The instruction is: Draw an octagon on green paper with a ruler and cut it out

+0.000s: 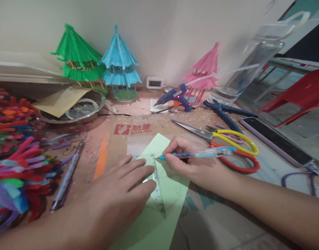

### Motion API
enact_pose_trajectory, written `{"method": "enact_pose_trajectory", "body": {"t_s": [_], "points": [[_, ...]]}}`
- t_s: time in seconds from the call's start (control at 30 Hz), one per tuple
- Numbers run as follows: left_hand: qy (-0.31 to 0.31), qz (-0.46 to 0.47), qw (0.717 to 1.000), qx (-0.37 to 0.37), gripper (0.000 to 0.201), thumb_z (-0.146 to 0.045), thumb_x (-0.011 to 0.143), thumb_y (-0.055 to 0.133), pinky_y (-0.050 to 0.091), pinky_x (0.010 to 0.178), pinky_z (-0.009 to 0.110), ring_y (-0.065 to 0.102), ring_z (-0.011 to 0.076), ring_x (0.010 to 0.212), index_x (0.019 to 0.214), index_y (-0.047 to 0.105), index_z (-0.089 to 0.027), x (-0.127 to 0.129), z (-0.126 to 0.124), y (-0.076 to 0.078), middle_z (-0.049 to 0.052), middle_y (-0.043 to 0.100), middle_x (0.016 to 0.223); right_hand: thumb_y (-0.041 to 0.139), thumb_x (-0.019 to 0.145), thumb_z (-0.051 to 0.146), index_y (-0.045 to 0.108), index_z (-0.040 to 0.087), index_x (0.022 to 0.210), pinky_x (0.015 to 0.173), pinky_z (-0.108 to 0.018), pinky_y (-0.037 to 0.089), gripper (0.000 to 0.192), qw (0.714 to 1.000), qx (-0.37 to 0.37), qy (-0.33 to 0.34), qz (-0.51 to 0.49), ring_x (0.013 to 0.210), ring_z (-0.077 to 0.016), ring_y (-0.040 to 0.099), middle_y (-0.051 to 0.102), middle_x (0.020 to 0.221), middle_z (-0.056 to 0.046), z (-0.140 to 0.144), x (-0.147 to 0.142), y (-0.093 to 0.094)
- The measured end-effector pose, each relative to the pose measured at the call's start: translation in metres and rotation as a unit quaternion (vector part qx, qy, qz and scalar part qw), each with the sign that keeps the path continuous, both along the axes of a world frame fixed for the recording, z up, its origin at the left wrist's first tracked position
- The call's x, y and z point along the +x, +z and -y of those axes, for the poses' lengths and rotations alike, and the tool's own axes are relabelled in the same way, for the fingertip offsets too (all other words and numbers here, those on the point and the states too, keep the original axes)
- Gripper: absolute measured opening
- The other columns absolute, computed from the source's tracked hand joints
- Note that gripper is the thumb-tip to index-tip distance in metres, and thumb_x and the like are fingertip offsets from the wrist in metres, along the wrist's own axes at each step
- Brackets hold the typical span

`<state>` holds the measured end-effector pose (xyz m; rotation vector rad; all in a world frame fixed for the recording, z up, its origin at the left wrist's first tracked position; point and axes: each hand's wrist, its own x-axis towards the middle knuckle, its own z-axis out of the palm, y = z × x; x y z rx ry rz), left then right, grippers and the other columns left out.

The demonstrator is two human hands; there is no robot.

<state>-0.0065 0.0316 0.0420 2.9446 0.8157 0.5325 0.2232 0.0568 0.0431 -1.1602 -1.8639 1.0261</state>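
Note:
A sheet of light green paper (172, 208) lies at a slant in front of me, with faint lines drawn on it. My left hand (123, 191) rests flat over a clear set square (158, 199), fingers spread and pressing it to the paper; part of the set square is hidden below them. In a pinch, my right hand (188, 161) holds a clear and blue mechanical pencil (208, 152). Its tip touches or hovers just above the paper by the set square's upper edge. Scissors (227, 139) with yellow and red handles lie just beyond my right hand.
Green (78, 52), blue (120, 62) and pink (206, 66) pagoda-like models stand along the wall. A blue glue gun (175, 95), pliers (224, 111) and a phone (276, 140) lie nearby. At left are a metal bowl (71, 119), pipe cleaners (14, 187) and a pen (67, 177).

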Motion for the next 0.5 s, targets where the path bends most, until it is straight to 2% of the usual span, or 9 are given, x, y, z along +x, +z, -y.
{"method": "enact_pose_trajectory", "body": {"t_s": [0.17, 0.37, 0.5], "points": [[0.005, 0.022, 1.000, -0.020, 0.033, -0.006, 0.093, 0.043, 0.054, 0.105, 0.039, 0.071, 0.0197, 0.108, 0.097, 0.072, -0.022, 0.0010, -0.0020, 0.0001, 0.004, 0.077, 0.112, 0.056, 0.086, 0.024, 0.054, 0.022, 0.078, 0.051, -0.022, 0.037, 0.008, 1.000, -0.005, -0.002, -0.003, 0.056, -0.0111, 0.048, 0.053, 0.064, 0.005, 0.0004, 0.0000, 0.0000], [-0.007, -0.008, 1.000, -0.018, 0.032, -0.012, 0.096, 0.046, 0.048, 0.113, 0.041, 0.066, 0.0192, 0.123, 0.110, 0.071, -0.027, -0.0039, -0.0015, -0.0024, -0.001, 0.073, 0.127, 0.055, 0.086, 0.024, 0.052, 0.023, 0.079, 0.049, -0.022, 0.038, 0.008, 1.000, -0.023, 0.010, -0.010, 0.056, -0.0118, 0.049, 0.054, 0.064, 0.004, -0.0010, -0.0015, -0.0009], [0.007, 0.055, 0.998, 0.013, 0.032, -0.015, 0.098, 0.043, 0.048, 0.113, 0.040, 0.068, 0.0177, 0.119, 0.103, 0.072, -0.028, -0.0037, -0.0033, -0.0096, -0.003, 0.075, 0.122, 0.055, 0.086, 0.022, 0.050, 0.023, 0.078, 0.050, -0.022, 0.039, 0.009, 1.000, -0.019, 0.010, -0.001, 0.056, -0.0120, 0.050, 0.054, 0.064, 0.004, -0.0014, -0.0027, 0.0004]]}}
